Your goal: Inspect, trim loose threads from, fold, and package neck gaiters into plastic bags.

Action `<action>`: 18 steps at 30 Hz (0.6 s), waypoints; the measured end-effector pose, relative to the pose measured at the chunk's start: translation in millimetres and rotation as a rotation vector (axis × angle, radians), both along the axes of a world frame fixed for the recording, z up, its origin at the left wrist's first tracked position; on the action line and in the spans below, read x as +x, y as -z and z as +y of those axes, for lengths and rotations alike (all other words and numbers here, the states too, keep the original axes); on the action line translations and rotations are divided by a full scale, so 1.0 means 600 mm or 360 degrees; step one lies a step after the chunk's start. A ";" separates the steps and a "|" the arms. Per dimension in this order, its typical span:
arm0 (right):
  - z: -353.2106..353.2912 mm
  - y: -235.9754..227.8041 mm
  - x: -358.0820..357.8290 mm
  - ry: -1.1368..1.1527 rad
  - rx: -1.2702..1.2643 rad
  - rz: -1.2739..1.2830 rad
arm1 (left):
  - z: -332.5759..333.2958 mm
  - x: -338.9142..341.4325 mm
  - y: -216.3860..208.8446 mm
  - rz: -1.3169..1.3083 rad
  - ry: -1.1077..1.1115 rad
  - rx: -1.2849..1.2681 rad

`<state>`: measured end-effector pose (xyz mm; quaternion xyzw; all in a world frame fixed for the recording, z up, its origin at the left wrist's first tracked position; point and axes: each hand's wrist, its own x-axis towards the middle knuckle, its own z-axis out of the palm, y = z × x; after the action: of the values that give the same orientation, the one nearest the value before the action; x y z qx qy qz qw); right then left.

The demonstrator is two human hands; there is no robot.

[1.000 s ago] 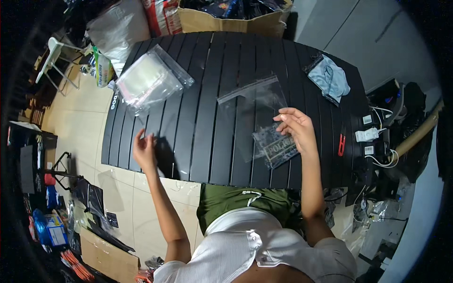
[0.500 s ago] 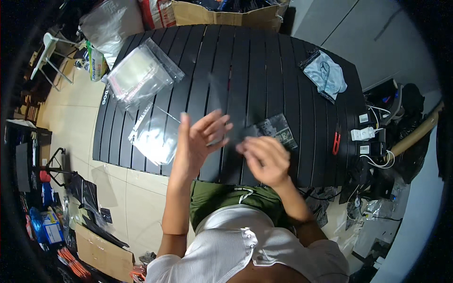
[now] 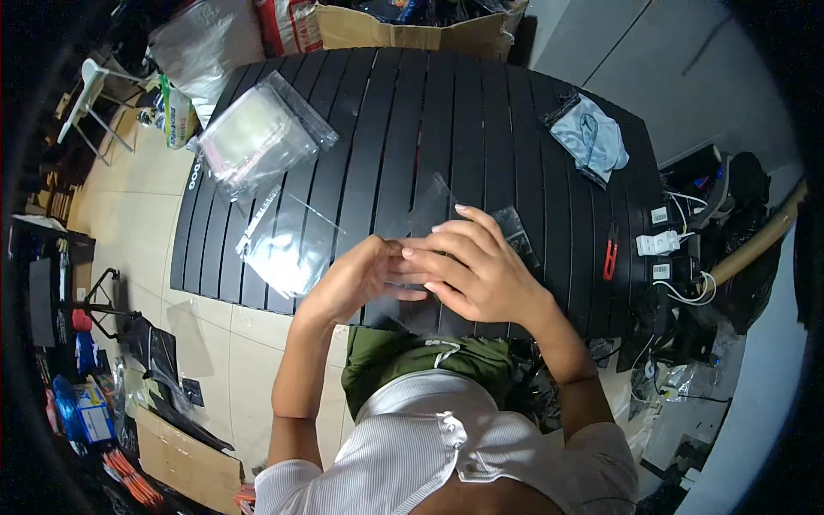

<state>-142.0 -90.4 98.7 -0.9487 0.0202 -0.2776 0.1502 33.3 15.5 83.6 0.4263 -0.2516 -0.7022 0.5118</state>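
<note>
My left hand (image 3: 356, 276) and my right hand (image 3: 491, 273) meet above the table's near edge. Between them is a thin clear plastic bag (image 3: 433, 199), its film showing faintly above and below my fingers. My left hand pinches it, though the grip is partly covered. Fingers of my right hand are stretched out and spread across the bag, the tips near my left fingers. Just beyond my right hand lies a dark printed packet (image 3: 518, 239), partly hidden by that hand. Left of my hands, a shiny clear bag (image 3: 292, 253) lies flat.
On the slatted black table (image 3: 386, 103) lie a stack of clear bags (image 3: 253, 137) at far left, a bagged light-blue cloth (image 3: 592, 137) at far right, and a red cutter (image 3: 610, 259). Power adapters (image 3: 658, 245) stand by the right edge. A cardboard box (image 3: 412, 36) is behind.
My hands have come together, with the right moving left and opening its fingers. My left hand has turned inward and closed on the clear plastic bag. The dark packet is now more covered.
</note>
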 end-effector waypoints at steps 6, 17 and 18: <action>-0.003 0.004 0.003 -0.0040 -0.0011 0.0046 | -0.009 0.002 -0.021 -0.0132 0.0184 -0.0038; -0.006 0.007 -0.013 -0.0097 -0.0022 0.0038 | -0.012 0.002 -0.029 -0.0158 0.0276 -0.0043; -0.009 0.005 -0.020 -0.0090 0.0026 0.0014 | -0.010 0.001 -0.031 -0.0183 0.0268 -0.0131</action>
<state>-154.0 -96.0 95.7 -0.9488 -0.0037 -0.2689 0.1656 34.0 9.2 102.2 0.4221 -0.3441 -0.7061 0.4527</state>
